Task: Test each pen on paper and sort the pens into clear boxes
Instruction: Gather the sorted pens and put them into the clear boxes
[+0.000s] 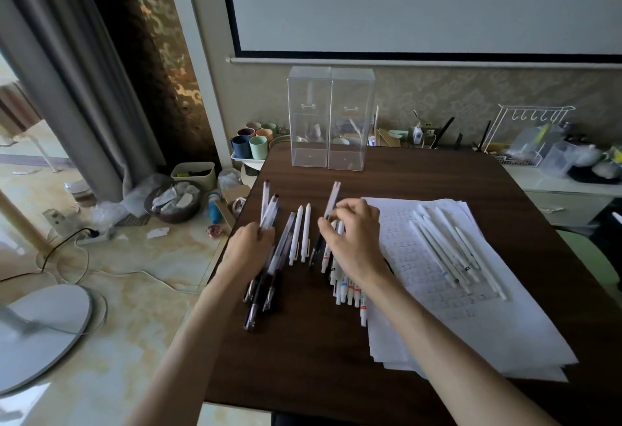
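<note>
Head view: left hand (250, 247) grips two clear pens (269, 210) at 9 o'clock; right hand (353, 240) pinches one pen (332, 198) at centre. Likely light, stiff, slick, prone to roll; take mid-barrel. Both boxes (331, 119) at 12 o'clock.

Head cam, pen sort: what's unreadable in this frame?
Head view only:
- Pen pile: right hand, pinching a pen, covers its upper part; count unclear.
- Paper marks: too faint and small to read.
- Clear boxes: clutter behind shows through; contents uncertain.
- Left hand grip on clear pens: fingers mostly hidden behind the hand.
</note>
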Available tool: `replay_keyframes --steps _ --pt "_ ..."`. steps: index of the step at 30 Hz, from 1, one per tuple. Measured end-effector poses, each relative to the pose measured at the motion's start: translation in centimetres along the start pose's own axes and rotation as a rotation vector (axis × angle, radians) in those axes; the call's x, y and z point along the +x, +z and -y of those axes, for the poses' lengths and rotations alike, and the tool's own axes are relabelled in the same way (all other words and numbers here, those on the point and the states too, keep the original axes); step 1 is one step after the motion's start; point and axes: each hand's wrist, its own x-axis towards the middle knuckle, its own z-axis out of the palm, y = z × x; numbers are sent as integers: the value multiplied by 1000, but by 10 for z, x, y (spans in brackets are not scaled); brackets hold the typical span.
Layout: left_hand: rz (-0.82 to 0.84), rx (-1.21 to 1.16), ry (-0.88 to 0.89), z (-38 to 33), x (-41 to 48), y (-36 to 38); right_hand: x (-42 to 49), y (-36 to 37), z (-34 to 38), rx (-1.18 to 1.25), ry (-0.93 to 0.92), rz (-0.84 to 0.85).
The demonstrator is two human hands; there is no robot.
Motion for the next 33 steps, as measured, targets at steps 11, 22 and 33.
replay_keyframes --steps 11,22,33 --pt "-87 -1 42 27 -7 10 -20 39 26 -242 25 233" --pt "24 141 128 20 -17 30 -20 -48 -47 -456 321 39" --pt "36 70 143 6 -21 36 -12 -50 -41 -504 262 416"
